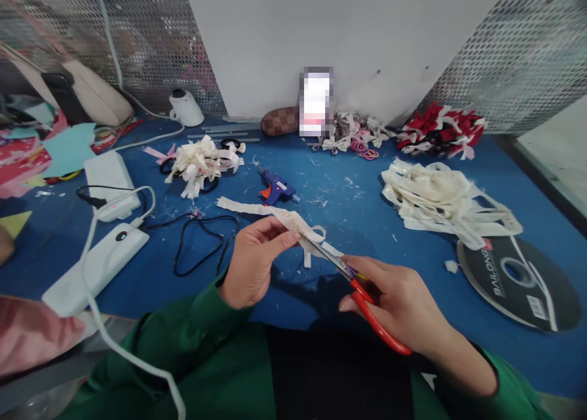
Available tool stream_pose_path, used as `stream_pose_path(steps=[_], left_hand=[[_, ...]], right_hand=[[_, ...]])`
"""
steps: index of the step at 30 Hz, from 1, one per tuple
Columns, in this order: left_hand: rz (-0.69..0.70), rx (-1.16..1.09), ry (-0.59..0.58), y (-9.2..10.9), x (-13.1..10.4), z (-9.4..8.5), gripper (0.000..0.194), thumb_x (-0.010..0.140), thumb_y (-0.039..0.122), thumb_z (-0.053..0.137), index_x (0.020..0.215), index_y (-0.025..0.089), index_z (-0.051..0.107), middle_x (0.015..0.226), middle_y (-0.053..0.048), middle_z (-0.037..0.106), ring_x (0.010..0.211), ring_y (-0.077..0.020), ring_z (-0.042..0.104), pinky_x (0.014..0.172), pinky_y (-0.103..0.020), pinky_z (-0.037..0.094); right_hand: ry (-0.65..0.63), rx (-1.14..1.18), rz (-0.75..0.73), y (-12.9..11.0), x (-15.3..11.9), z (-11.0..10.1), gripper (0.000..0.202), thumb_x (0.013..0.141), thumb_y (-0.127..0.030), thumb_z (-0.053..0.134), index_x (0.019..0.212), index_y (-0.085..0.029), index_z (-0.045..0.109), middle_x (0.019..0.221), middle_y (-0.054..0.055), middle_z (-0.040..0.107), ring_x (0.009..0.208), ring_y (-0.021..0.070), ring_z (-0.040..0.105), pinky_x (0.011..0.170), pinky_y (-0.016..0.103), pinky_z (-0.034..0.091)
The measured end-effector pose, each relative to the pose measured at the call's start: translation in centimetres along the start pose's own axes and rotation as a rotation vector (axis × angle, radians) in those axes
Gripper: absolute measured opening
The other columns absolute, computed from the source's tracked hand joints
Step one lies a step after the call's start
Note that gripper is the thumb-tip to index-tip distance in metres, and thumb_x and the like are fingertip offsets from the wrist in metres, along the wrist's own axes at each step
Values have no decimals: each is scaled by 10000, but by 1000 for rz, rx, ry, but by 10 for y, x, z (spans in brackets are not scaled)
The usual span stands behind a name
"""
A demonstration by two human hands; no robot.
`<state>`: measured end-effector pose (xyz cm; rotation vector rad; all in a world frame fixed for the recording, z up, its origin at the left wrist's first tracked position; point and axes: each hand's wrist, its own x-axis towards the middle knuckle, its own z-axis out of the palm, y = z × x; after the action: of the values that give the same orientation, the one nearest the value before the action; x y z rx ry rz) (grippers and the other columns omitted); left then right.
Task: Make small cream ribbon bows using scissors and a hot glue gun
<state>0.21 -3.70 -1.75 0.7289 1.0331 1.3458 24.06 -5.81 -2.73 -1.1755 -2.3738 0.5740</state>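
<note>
My left hand [257,258] pinches a pale printed ribbon [245,207], whose free end stretches away to the left over the blue table. In my right hand [397,298] are red-handled scissors [376,325], with their blades pointing up and left against the ribbon, close to my left fingertips. Short white strips [307,258] hang or lie just beyond the blades. Past my hands lies a blue glue gun [276,187] with an orange trigger.
Cream ribbon bows [202,163] lie back left; a ribbon pile [440,200] and black reel [486,279] are right. A lit phone [316,102] stands behind. White power banks [98,270] and cables [202,218] lie left. Red bows [440,129] sit back right.
</note>
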Motion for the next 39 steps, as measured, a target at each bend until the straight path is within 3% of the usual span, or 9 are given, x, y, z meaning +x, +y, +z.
stream_pose_path(steps=[8,15,27,39], left_hand=[[-9,18,14,0,-2,1,138,667,171,902,768,189,810,781,-19,778,723,-119,698,741,-221,592],[-11,29,16,-2,-3,2,326,703,162,883,1018,220,824,885,-30,804,795,-140,725,754,-235,613],[-13,43,23,-2,-6,4,273,710,176,886,972,229,832,883,-25,802,779,-130,714,727,-218,610],[-33,48,-1,-3,-6,5,293,703,162,880,985,222,829,845,-23,792,755,-137,717,741,-241,613]], right_hand=[[6,-19,17,-1,1,2,569,936,-656,570,1229,-175,647,891,61,757,615,178,695,531,283,473],[0,13,28,-4,1,2,542,934,-626,596,1211,-164,656,825,47,729,561,154,641,524,272,464],[-30,131,50,-7,1,-2,481,948,-608,593,1147,-178,678,816,39,736,591,141,647,543,247,457],[-39,71,63,-7,2,3,541,946,-625,576,1213,-163,664,895,85,758,605,163,684,546,256,495]])
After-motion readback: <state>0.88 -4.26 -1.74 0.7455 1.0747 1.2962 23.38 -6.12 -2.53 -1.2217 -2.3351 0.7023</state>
